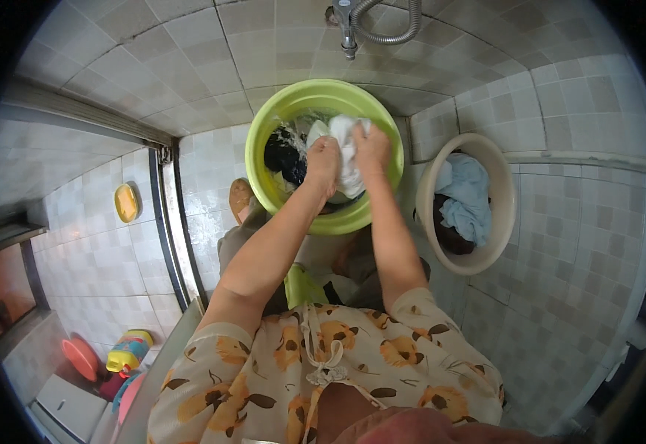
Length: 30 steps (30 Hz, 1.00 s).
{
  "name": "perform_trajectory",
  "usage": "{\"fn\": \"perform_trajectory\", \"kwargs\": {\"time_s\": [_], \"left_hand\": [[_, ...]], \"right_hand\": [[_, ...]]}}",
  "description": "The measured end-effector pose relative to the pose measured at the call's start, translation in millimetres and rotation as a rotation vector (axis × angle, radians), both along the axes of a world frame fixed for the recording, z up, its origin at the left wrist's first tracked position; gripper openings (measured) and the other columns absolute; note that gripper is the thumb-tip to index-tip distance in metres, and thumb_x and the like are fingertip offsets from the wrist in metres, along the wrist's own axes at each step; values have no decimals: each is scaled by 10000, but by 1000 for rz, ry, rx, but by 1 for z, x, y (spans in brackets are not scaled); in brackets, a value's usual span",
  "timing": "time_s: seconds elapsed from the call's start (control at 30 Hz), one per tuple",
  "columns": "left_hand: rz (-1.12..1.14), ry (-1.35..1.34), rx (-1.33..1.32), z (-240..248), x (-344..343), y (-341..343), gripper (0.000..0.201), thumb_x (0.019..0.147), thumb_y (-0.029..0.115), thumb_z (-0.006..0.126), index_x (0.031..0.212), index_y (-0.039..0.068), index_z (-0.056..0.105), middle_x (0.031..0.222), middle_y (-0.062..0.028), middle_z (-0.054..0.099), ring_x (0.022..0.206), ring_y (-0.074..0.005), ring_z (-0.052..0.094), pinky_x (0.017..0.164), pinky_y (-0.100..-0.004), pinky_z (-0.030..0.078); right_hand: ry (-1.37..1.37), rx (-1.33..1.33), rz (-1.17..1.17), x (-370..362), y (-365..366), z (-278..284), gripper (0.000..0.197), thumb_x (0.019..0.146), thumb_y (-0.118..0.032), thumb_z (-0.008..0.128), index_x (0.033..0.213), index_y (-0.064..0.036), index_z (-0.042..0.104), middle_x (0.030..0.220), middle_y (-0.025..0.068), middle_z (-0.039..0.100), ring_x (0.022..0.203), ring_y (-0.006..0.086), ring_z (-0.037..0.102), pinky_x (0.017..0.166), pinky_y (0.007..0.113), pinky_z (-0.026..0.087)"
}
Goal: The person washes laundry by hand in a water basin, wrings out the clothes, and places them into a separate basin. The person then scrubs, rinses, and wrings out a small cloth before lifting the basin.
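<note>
A white cloth (347, 164) is bunched between my two hands over the green basin (264, 194). My left hand (323, 164) is closed on the cloth's left side, and my right hand (372, 151) grips its right side. Dark wet clothes (284, 154) lie in the water at the basin's left, with some foam on them. The lower part of the white cloth hangs into the basin, and what lies under it is hidden.
A beige basin (502, 222) with light blue cloth (465, 194) and dark cloth stands at the right. Above the green basin a tap (348, 46) with a metal hose sticks out from the tiled wall. Left, past a door track (173, 229), are a yellow soap dish (126, 203) and a yellow bottle (127, 351).
</note>
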State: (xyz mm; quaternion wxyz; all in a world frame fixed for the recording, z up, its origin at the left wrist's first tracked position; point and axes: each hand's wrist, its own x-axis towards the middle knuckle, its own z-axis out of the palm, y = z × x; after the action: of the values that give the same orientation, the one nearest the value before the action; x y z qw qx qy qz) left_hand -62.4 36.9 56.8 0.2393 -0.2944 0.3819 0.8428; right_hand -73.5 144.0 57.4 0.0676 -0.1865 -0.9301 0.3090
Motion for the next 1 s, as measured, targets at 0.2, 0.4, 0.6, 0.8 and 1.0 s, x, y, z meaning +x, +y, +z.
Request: {"fn": "perform_trajectory", "kwargs": {"time_s": [0.2,0.4,0.6,0.8,1.0], "left_hand": [[-521,1079,-1037,4,8,-23,293,833,157,579,1097,30,567,805,-157,622,673,-329,598,666,-408,488],[-1158,738,-1206,30,15,-39,346,849,314,523,1054,42,586,897,-191,642,875,-347,625,749,-450,493],[-1206,768,-1186,41,9,-34,298,861,326,534,988,64,598,876,-167,643,838,-323,630,709,-423,504],[-1233,765,-1235,44,6,-27,313,864,349,525,941,63,624,950,-163,634,845,-320,634,722,-418,509],[-962,758,-1260,37,-1,-33,412,841,303,554,1118,0,529,939,-228,621,875,-365,619,776,-427,504]], "right_hand": [[-69,131,-88,-4,35,-20,386,820,-310,566,1121,-68,570,996,246,608,934,409,584,832,455,451],[-534,319,342,-6,-37,-70,608,815,-367,572,1367,-208,372,1355,178,419,1249,377,360,983,521,323],[-302,496,374,-32,-12,-184,425,776,-307,629,1174,-166,581,1218,179,533,1136,368,472,886,517,398],[-324,136,284,-64,30,-206,323,798,-281,604,1063,-99,637,1036,171,631,993,340,576,811,482,439],[-224,-330,185,-66,28,-64,248,788,-211,653,939,-14,662,814,121,668,721,211,616,686,331,477]]}}
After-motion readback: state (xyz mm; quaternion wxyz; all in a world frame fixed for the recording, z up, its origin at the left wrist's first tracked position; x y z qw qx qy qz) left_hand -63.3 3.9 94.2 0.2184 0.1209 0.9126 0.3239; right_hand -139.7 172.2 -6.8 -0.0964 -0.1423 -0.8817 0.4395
